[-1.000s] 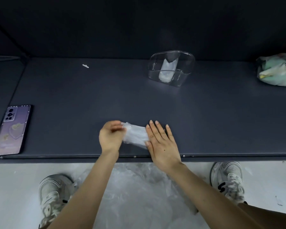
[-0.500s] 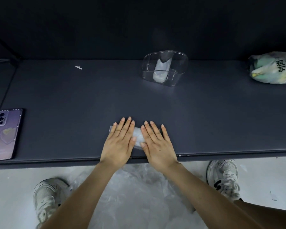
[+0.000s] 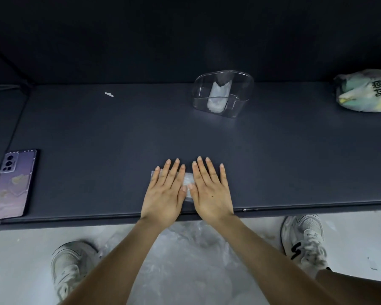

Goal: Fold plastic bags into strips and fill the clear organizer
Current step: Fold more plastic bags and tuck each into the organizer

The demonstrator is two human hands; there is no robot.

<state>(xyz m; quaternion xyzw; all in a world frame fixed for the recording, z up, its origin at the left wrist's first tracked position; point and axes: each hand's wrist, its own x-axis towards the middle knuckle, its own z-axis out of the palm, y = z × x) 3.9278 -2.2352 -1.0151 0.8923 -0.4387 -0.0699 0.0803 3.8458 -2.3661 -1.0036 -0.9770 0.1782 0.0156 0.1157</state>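
Left hand (image 3: 165, 194), pinching bag end second ago, now lying flat. We are pressing folded plastic bag (image 3: 188, 183) under both palms, fingers straight, right hand (image 3: 211, 192) just beside left, thumbs nearly touching. Bag sitting at 6 o'clock by table's (image 3: 97, 139) near edge, only sliver showing between hands. Clear organizer (image 3: 240, 100) standing at 12 o'clock, well apart, holding one folded strip (image 3: 218, 95). Phone (image 3: 9, 183) lying at 9 o'clock, printed bag (image 3: 365, 91) at 2 o'clock. Loose plastic (image 3: 185, 260) lying on floor between left shoe (image 3: 73, 267) and right shoe (image 3: 304, 236).

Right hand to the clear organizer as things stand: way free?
Probably yes. The right hand presses flat on the folded bag at the near edge; the clear organizer stands ahead toward the back, nothing on the table between them. Arm length is the unknown.
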